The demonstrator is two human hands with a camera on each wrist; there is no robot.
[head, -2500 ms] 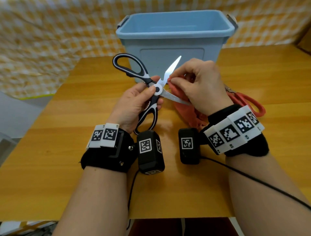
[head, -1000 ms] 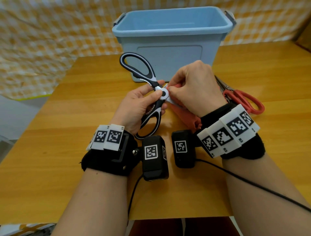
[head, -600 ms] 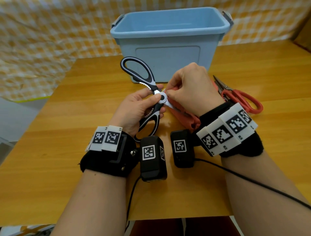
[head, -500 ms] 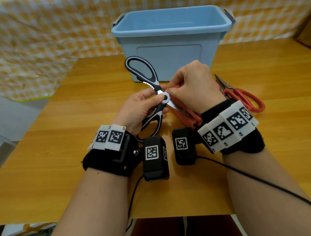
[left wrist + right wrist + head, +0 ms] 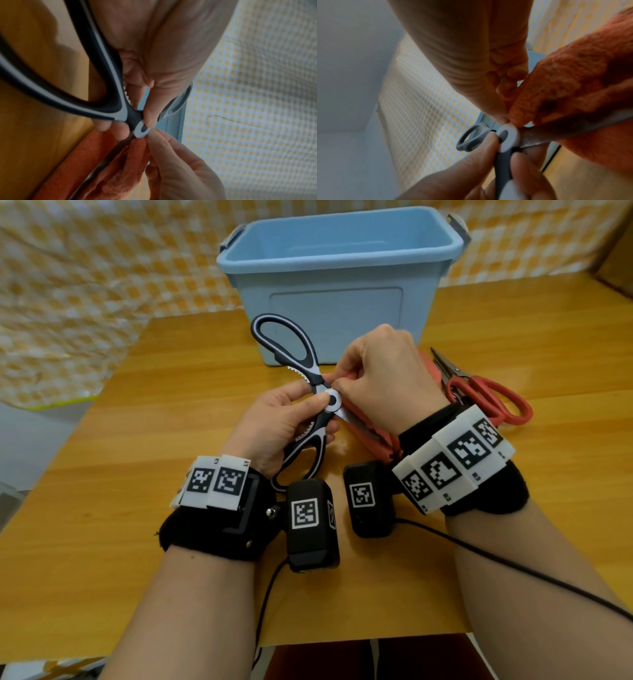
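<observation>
Black-and-grey kitchen scissors (image 5: 310, 392) are held above the table with their handles spread wide. My left hand (image 5: 284, 419) grips the lower handle, thumb on the white pivot disc (image 5: 142, 129). My right hand (image 5: 380, 378) pinches an orange cloth (image 5: 373, 433) against a blade right beside the pivot. In the right wrist view the orange cloth (image 5: 573, 75) wraps over the grey blade (image 5: 556, 134), whose tip is hidden. The left wrist view shows the cloth (image 5: 96, 159) lying on both sides of the blade.
A light blue plastic bin (image 5: 339, 278) stands open at the back of the wooden table (image 5: 102, 508). Red-handled scissors (image 5: 486, 395) lie to the right of my right hand. A yellow checked cloth (image 5: 85, 275) hangs behind. A black cable (image 5: 513, 570) runs from my right wrist.
The scissors tilted so the upper handle points further up toward the bin. My right hand slid the cloth along the blade to the pivot. Both hands kept their hold.
</observation>
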